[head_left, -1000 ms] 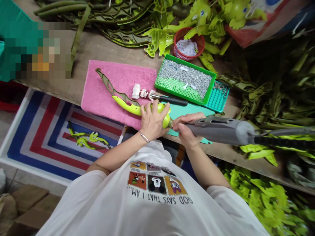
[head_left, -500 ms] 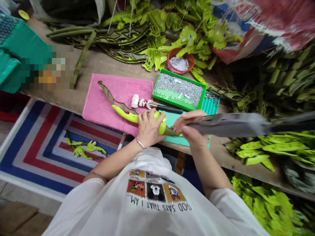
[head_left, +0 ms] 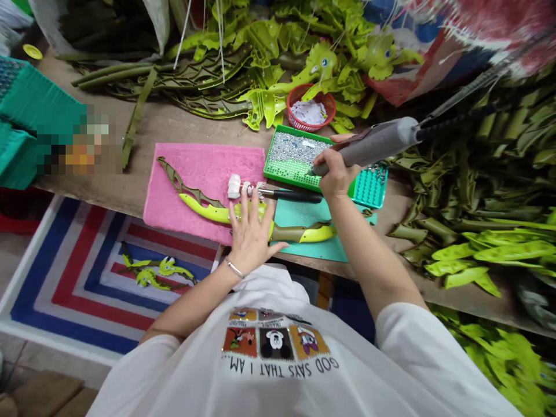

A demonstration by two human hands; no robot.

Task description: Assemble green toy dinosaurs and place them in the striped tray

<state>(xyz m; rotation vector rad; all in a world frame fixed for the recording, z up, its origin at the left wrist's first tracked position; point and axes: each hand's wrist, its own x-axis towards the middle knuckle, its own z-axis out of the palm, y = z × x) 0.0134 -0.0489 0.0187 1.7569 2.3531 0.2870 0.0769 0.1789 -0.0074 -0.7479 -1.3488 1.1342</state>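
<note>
Your white printed T-shirt (head_left: 273, 347) fills the bottom of the view, and both forearms reach from it to the table (head_left: 186, 127).

Left hand (head_left: 251, 231): open, palm down, fingers spread, holding nothing. It rests on a curved lime-green plastic moulding (head_left: 204, 212) and wears a thin silver bracelet (head_left: 234, 268) at the wrist. The moulding lies on a pink towel (head_left: 195, 168), with an olive lattice fin along its far edge. Its other end, an olive-and-lime section (head_left: 299, 234), lies on a teal mat (head_left: 313, 252). Your hand hides the point between them, so you cannot confirm they are joined.

Right hand (head_left: 336, 171): closed around a grey rotary tool (head_left: 373, 145), raised off the table. The tool's tip points down at the near corner of a green pegboard tray (head_left: 282, 172); contact cannot be determined.

A black-handled tool (head_left: 295, 196) with a white-wrapped end lies across the towel and mat, just beside your left fingers. The tray holds a layer of small metal pins (head_left: 299, 147). A teal pegboard tray (head_left: 369, 186) sits beside it.

Farther off are a red basket (head_left: 324, 98) of white paper scraps (head_left: 308, 113) and heaps of green plastic parts (head_left: 260, 98). Below the table edge, a small green plastic piece (head_left: 152, 272) lies on a striped floor mat (head_left: 87, 313).
</note>
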